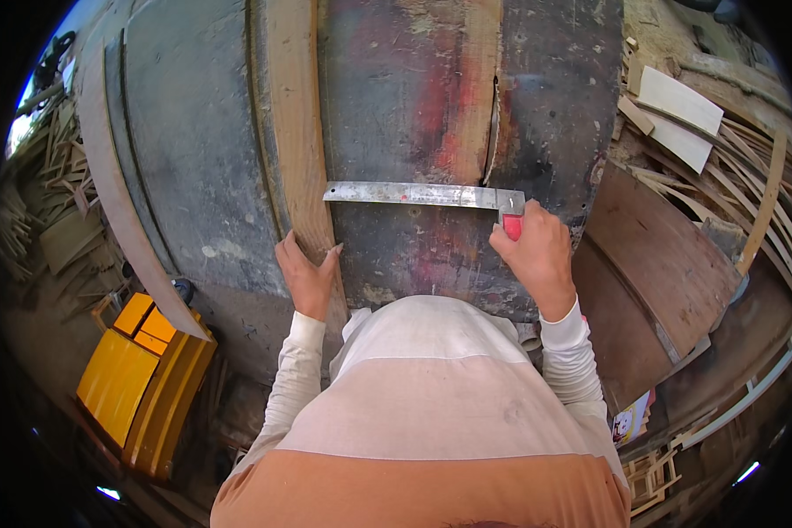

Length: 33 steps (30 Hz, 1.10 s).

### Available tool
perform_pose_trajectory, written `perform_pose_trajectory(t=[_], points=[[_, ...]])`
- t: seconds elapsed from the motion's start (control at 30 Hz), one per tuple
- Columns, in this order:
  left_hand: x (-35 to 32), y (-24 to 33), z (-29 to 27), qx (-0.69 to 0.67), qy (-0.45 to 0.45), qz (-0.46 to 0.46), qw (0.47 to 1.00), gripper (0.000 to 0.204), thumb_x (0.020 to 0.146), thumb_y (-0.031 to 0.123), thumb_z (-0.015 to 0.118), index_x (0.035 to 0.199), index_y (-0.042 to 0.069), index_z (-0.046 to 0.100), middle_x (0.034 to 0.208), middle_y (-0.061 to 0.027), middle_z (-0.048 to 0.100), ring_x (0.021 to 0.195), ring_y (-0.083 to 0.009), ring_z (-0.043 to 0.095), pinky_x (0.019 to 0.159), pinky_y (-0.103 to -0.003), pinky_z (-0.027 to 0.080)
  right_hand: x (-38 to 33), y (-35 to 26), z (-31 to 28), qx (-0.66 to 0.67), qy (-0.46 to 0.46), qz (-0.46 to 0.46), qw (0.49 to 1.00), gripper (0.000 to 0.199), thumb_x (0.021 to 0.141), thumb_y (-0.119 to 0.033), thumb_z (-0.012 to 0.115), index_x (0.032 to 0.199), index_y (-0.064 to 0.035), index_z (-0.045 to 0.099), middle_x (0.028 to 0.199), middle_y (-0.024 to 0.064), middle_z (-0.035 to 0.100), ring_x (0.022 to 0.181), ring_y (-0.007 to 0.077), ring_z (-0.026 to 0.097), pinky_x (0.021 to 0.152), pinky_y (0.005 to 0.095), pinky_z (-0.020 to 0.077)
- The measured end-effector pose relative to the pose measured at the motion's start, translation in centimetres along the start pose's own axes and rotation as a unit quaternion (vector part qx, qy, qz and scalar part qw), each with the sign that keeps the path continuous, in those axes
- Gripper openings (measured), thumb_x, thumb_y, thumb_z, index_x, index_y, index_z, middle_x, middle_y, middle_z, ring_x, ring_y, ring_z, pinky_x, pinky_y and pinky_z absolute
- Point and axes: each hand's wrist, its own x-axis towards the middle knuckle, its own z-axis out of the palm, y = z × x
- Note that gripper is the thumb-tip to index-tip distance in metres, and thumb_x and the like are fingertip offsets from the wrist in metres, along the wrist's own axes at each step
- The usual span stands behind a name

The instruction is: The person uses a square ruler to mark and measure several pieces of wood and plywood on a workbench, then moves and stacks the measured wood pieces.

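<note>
A long wooden board (297, 123) runs away from me over the dark, scuffed workbench (378, 132). My left hand (309, 275) grips the board near its close end, thumb at the right edge and fingers at the left. In my right hand (539, 255) is the stock of a try square, closed between thumb and fingers; part of its red face shows. The metal blade of the try square (414, 194) points left across the bench, and its tip reaches the board's right edge.
Left of the bench stands a yellow-orange cabinet-like piece (141, 370). A long curved-looking strip (119, 185) lies along the bench's left side. Brown panels (651, 273) lean at the right, beside piled wood strips (761, 167) and a white sheet (678, 114). Scrap wood (57, 176) is heaped far left.
</note>
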Motion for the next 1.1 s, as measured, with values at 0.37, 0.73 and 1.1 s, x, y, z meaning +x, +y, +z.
perform_pose_trajectory(t=[0.37,0.73,1.1], points=[[0.26,0.27,-0.14,-0.008,-0.019,-0.026,0.999,0.081,0.076,0.022,0.088,0.136,-0.009,0.042,0.127,-0.0253,0.046,0.120,-0.0427,0.049,0.103,-0.047,0.042,0.19,0.06,-0.10,-0.003,-0.007,-0.002,1.000,0.035,0.078,-0.024,0.074,0.086,0.0077,0.064,0.080,0.0282,0.068,0.073,0.0443,0.069,0.069,0.0492,0.0554],[0.16,0.22,0.03,-0.006,-0.020,-0.018,1.000,0.081,0.076,0.022,0.088,0.135,-0.010,0.043,0.126,-0.0254,0.046,0.119,-0.0430,0.049,0.103,-0.046,0.042,0.13,0.28,-0.18,0.003,-0.006,-0.003,1.000,0.035,0.078,-0.024,0.074,0.086,0.0079,0.063,0.080,0.0280,0.068,0.074,0.0441,0.069,0.069,0.0492,0.0555],[0.28,0.08,0.02,-0.006,-0.022,-0.013,1.000,0.080,0.075,0.022,0.088,0.135,-0.009,0.043,0.124,-0.0246,0.046,0.117,-0.0426,0.050,0.101,-0.047,0.043,0.15,0.23,-0.16,0.012,-0.010,0.002,1.000,0.034,0.078,-0.023,0.075,0.086,0.0080,0.063,0.081,0.0282,0.068,0.074,0.0444,0.069,0.070,0.0495,0.0550]])
